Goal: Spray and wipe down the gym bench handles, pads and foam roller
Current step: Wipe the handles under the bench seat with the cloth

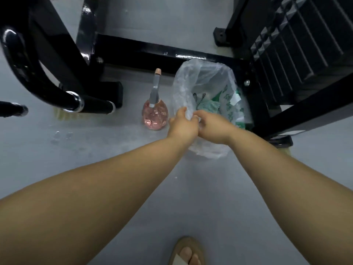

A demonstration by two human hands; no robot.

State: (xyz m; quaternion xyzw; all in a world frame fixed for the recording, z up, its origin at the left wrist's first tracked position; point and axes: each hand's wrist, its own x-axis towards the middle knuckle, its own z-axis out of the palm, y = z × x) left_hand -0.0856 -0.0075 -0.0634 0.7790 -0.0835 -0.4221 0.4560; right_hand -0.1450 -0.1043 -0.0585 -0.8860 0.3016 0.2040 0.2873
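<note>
Hands (182, 125) (212, 127) grip bag (202, 77) — bottle (155, 113) (pink) beside.

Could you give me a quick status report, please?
Bare left hand and right hand pinch plastic bag rim. Pink spray bottle upright beside it, untouched. Behind them, black frame.

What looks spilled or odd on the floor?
Clear droplets lie on the grey floor left of the pink spray bottle, and a yellowish stain spreads under the black handle. Both look like spilled liquid.
</note>
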